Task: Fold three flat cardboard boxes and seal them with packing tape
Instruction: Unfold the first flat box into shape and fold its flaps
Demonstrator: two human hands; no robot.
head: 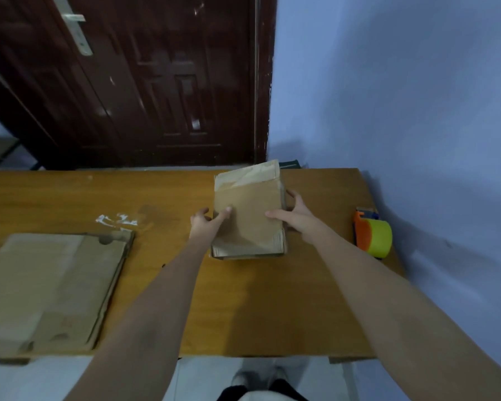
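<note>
No legible writing or brand was seen on any item; white smears on the table (55, 198) near 10 o'clock from centre were paint-like marks, not text.

The box (249, 215) sat on the table just right of centre, toward the far edge. Its long axis ran 12 to 6 o'clock, away from the person. Its top was a brown flap, with a paler strip across the far end at 12 o'clock; the corrugated near edge faced 6 o'clock.

The left hand (204, 224) held the box at its 9 o'clock edge, thumb laid on the top flap, fingers curled round the side. The right hand (297, 214) held the 3 o'clock edge, thumb lying on the top flap, fingers wrapped round the side wall. Both hands were closed on the box, neither clenched tight.

A stack of flat boxes (55, 290) lay at 8 o'clock, well apart from the box, long axis also 12 to 6. A tape gun (372, 234), orange with a yellow-green roll, lay at 3 o'clock near the table's right edge, untouched.

A dark door (142, 82) stood beyond the table.
</note>
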